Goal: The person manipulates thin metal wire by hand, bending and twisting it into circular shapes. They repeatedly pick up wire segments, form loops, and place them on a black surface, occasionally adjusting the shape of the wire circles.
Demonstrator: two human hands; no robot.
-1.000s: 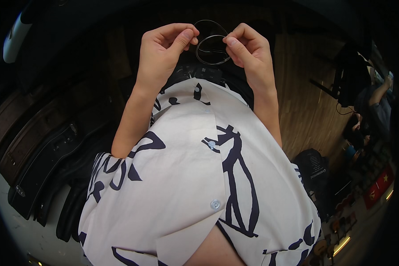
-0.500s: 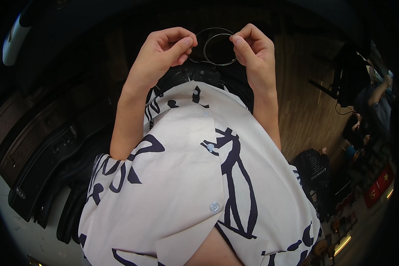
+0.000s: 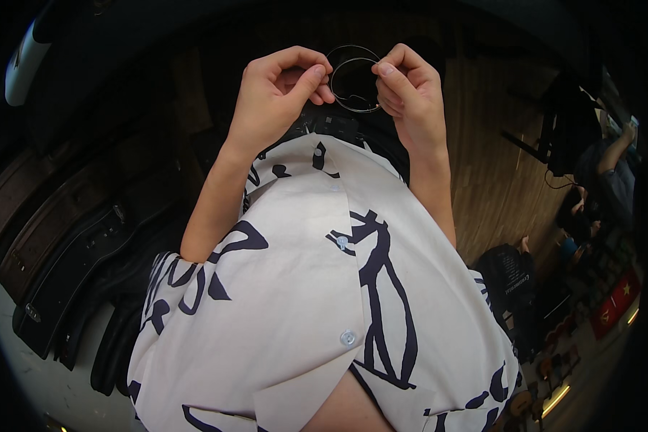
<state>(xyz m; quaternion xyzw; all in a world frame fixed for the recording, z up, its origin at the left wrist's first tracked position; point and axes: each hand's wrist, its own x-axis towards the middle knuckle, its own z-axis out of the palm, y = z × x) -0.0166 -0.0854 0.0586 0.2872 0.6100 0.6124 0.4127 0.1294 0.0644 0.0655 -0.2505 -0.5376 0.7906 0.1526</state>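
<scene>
Between my hands, at the top middle of the view, hangs a thin metal string (image 3: pixel 356 59) wound into loose loops, like a coiled guitar string. My right hand (image 3: pixel 412 90) is closed, pinching the coil's right side between thumb and forefinger. At the coil's left side my left hand (image 3: pixel 286 93) is closed too, with thumb and forefinger together at the wire and the other fingers curled. The exact contact under the left fingertips is hard to make out. A loose bit of wire crosses the lower part of the loops.
Several dark instrument cases (image 3: pixel 72 281) stand in a row at the left. Wooden floor (image 3: pixel 482 158) runs along the right. Farther right are a dark stand (image 3: pixel 547 122), another person's arm (image 3: pixel 615 155) and a red flag (image 3: pixel 615 304). Instruments line the lower right.
My left hand has moved right, closer to my right hand. The loops sit narrower between the hands, and a loose bit of wire now shows across them.
</scene>
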